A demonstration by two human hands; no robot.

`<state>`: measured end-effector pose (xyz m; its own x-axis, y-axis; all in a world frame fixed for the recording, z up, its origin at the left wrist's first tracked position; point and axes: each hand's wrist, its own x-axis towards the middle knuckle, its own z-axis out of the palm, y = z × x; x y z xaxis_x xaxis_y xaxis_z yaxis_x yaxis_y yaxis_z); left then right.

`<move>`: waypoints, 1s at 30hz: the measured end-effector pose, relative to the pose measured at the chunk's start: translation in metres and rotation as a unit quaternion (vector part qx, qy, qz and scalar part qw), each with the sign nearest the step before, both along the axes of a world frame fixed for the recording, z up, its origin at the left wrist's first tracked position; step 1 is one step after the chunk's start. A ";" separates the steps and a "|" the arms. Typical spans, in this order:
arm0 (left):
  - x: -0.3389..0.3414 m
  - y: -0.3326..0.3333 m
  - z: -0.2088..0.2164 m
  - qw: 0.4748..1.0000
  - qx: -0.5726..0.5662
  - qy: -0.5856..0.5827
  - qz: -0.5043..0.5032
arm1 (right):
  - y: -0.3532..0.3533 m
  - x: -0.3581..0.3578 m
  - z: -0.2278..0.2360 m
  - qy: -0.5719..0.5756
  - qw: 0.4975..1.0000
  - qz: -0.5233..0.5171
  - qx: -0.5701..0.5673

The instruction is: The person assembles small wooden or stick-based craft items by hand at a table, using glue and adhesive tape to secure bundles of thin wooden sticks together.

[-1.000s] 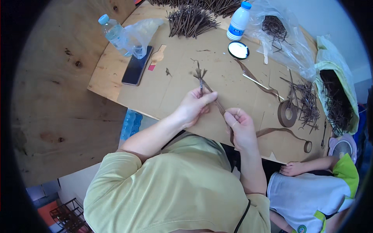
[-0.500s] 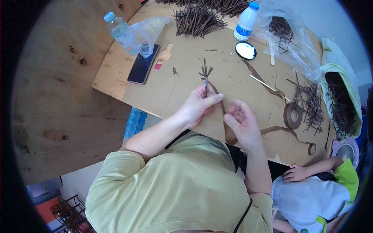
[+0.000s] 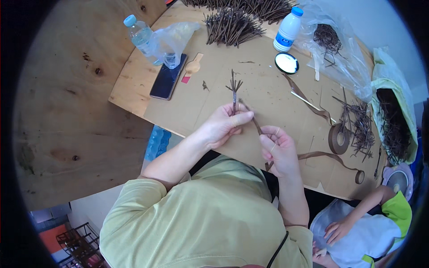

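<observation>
My left hand (image 3: 223, 126) pinches a thin dark twig (image 3: 234, 91) whose forked tips point away from me. A narrow strip of brown tape (image 3: 256, 123) runs slantwise from beside the twig, under my left thumb, to my right hand (image 3: 279, 145). My right fingers are closed on that strip. Its tail shows just below the right hand. Both hands are above the near edge of the cardboard-covered table. Where the strip meets the twig is partly hidden by my left fingers.
Bundled twigs (image 3: 234, 27), a white bottle (image 3: 288, 29) and a dish of white stuff (image 3: 286, 63) stand at the back. Left are a phone (image 3: 168, 77) and water bottle (image 3: 138, 33). Right lie a tape roll (image 3: 338, 139), loose twigs (image 3: 363, 127) and a person's hand (image 3: 338, 231).
My right hand, loosely open beside the tape before, has closed on it and draws it straighter. The other person's hand has moved off the table edge toward their lap.
</observation>
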<state>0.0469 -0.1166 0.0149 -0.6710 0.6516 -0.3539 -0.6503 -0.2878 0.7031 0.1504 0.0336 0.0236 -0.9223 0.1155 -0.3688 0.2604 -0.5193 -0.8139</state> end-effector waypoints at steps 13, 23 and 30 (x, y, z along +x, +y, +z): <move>0.001 0.010 0.008 0.992 -0.035 0.114 -0.028 | 0.000 0.012 -0.006 0.044 0.986 -0.101 0.129; 0.027 0.031 -0.011 0.997 -0.057 0.048 -0.022 | -0.001 0.019 -0.015 0.013 0.975 -0.127 0.182; 0.027 0.029 -0.016 0.996 -0.056 0.065 -0.032 | -0.001 0.021 -0.012 0.030 0.975 -0.076 0.209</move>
